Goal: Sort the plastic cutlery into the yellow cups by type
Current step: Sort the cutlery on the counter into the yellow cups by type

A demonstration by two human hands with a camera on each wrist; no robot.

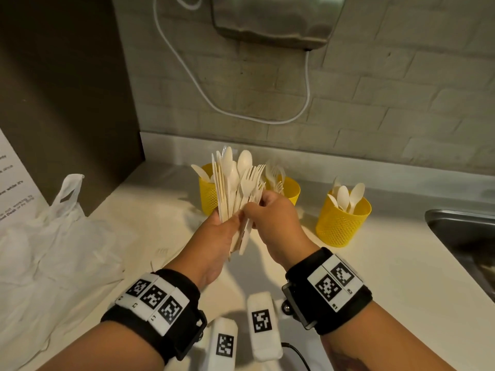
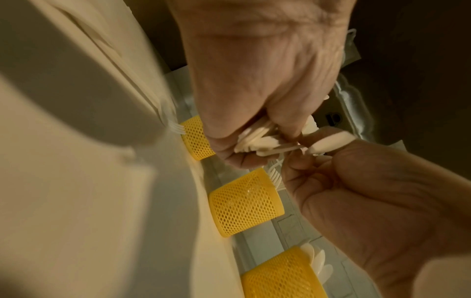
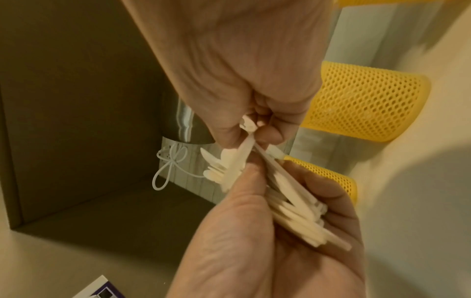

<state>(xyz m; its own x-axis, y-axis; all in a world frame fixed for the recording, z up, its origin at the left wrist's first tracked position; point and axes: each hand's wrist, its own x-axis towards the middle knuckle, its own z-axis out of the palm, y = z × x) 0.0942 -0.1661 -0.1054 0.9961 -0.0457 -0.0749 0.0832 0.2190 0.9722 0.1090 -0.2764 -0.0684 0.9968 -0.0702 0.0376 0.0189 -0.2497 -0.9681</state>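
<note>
My left hand [image 1: 227, 223] grips a fanned bundle of white plastic cutlery [image 1: 235, 180], knives, spoons and forks pointing up. My right hand [image 1: 261, 203] pinches the forks on the bundle's right side. Behind them stand three yellow mesh cups: the left cup [image 1: 207, 195] is partly hidden by the bundle, the middle cup [image 1: 292, 190] holds forks, the right cup [image 1: 342, 226] holds spoons. In the left wrist view the handle ends [image 2: 257, 142] stick out of my left hand [image 2: 254, 90]. The right wrist view shows my right hand [image 3: 254, 125] pinching a piece out of the bundle [image 3: 293, 211].
A crumpled white plastic bag [image 1: 53, 236] lies on the counter at left, a loose fork [image 1: 160, 253] beside it. A steel sink [image 1: 466, 236] sits at right. White tagged blocks [image 1: 262, 328] lie near the front edge. A hand dryer [image 1: 276, 17] hangs on the wall.
</note>
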